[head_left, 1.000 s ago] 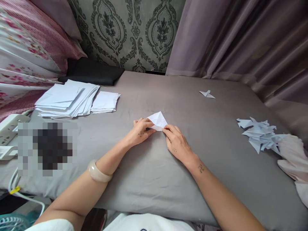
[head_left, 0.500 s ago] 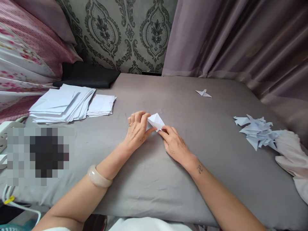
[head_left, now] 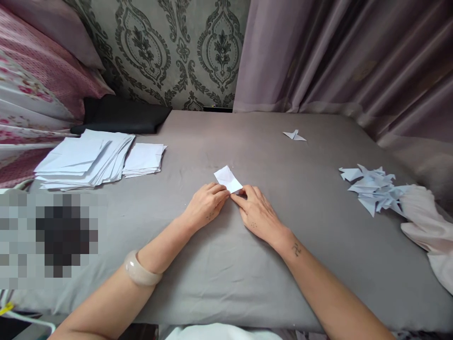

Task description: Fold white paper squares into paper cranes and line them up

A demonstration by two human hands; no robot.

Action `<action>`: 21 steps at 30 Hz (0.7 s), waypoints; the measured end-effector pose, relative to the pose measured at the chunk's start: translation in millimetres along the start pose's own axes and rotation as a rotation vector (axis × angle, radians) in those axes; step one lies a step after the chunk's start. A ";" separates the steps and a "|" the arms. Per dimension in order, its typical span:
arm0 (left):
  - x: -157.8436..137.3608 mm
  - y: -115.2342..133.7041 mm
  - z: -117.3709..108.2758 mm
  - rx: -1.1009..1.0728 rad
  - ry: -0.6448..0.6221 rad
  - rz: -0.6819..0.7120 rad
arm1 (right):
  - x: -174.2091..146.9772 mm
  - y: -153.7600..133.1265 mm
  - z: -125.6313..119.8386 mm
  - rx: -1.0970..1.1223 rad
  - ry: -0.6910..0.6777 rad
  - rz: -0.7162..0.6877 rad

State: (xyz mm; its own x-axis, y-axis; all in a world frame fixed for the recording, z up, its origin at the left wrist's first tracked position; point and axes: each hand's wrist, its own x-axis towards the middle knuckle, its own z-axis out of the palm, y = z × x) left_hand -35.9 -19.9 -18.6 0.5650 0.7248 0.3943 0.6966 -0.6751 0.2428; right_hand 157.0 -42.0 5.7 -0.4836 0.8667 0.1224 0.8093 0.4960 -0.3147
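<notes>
A small folded sheet of white paper (head_left: 227, 178) lies on the grey cloth in front of me, a squarish shape turned on its corner. My left hand (head_left: 209, 200) is closed at the paper's near-left edge, thumb and fingers pinching it there. On the near-right side my right hand (head_left: 255, 208) grips the edge between thumb and index finger, its other fingers curled. The fingertips hide the paper's nearest corner.
A big stack of white sheets (head_left: 85, 158) and a smaller stack of paper squares (head_left: 144, 158) lie at left, before a folded black cloth (head_left: 122, 114). One folded paper bird (head_left: 294, 135) sits at the back right. Several more form a pile (head_left: 377, 186) beside a pale crumpled cloth (head_left: 426, 222).
The paper's raised flap now lies flat, giving a squarer outline. My left hand has come down from above the paper to its near edge. My right hand has hardly moved.
</notes>
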 end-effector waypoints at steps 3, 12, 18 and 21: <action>-0.3 0.8 -3.0 0.038 -0.039 0.014 | -3.3 4.8 -3.1 -0.012 -0.010 0.003; 3.1 6.6 -13.6 0.133 -0.161 0.027 | -13.2 19.8 -21.1 0.023 -0.074 0.070; 3.4 7.4 -17.3 0.122 -0.236 0.002 | -13.0 21.5 -25.9 0.074 -0.087 0.085; 5.3 8.7 -18.3 0.113 -0.261 -0.007 | -12.2 19.2 -26.7 0.060 -0.093 0.092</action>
State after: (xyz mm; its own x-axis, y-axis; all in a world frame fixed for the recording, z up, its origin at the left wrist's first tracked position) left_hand -34.9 -24.5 1.8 0.6446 0.7502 0.1476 0.7375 -0.6610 0.1387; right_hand 187.3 -41.6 23.2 -0.4393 0.8983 0.0030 0.8317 0.4080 -0.3766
